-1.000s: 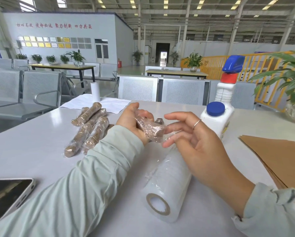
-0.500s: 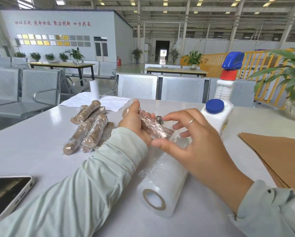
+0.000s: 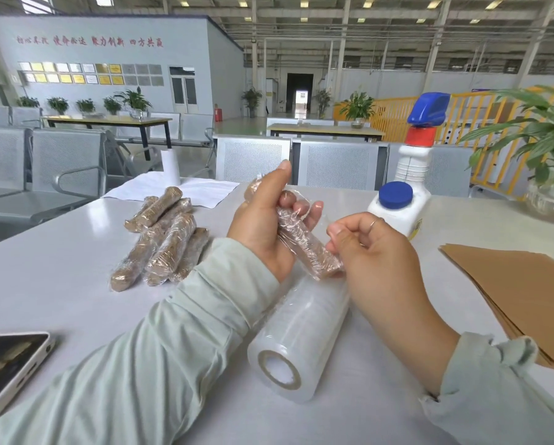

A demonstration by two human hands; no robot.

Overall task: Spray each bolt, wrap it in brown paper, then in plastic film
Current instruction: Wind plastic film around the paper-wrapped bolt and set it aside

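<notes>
Now that the wrapped bolt [image 3: 304, 244] is tilting steeper above the film roll [image 3: 301, 335] than a second ago, left hand [image 3: 263, 226] is gripping it, right hand [image 3: 365, 248] pinching film at its lower end, so this wrap's nearly finishing.

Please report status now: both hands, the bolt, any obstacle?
Left hand grips wrapped bolt. Right hand pinches its lower end. Film roll lies below; nothing blocking.

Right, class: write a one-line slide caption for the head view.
Both hands hold a film-wrapped bolt above the plastic film roll.
</notes>
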